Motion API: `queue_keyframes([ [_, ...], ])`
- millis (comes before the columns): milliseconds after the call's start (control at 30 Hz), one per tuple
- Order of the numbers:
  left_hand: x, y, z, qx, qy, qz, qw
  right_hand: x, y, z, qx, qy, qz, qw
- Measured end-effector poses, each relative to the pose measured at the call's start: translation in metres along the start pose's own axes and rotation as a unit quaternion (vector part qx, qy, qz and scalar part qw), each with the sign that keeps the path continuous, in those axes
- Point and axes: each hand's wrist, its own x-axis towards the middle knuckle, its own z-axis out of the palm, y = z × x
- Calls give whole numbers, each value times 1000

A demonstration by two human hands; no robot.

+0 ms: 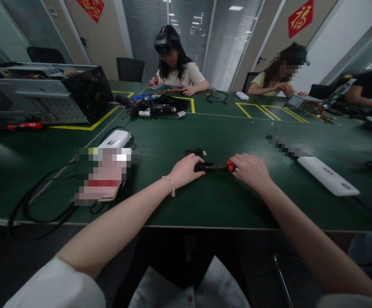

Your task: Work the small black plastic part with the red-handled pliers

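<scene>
plier handles [230,166]: mostly behind right hand [250,170] | pink object [107,173]: pixelated | computer case [38,98]: cropped left

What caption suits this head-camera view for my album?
At a green table, the left hand holds a small black part while the right hand grips red-handled pliers pointed toward it.

Green table [160,137], marked with yellow tape [76,128]. Computer case [60,98] at upper left; white oblong device [325,173] at right.
</scene>
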Motion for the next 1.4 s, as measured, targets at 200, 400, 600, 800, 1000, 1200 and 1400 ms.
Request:
queue_keyframes([
  [200,0,-1,0,3,-6,2,1000,1,0,5,24,-27,25,999],
  [400,1,-2,2,7,2,9,1000,3,0,7,30,-35,30,998],
  [600,2,-3,3,-10,10,3,1000,1,1,7,19,-12,12,1000],
  [800,2,-2,2,-12,8,-8,1000,2,1,4,16,-17,11,1000],
  [1000,2,-3,2,-14,-3,5,1000,2,0,5,22,-26,21,999],
  [1200,2,-2,0,-11,-8,2,1000,2,-1,6,45,-39,36,998],
  [1400,2,-1,2,0,8,2,1000,3,-1,5,25,-33,28,999],
])
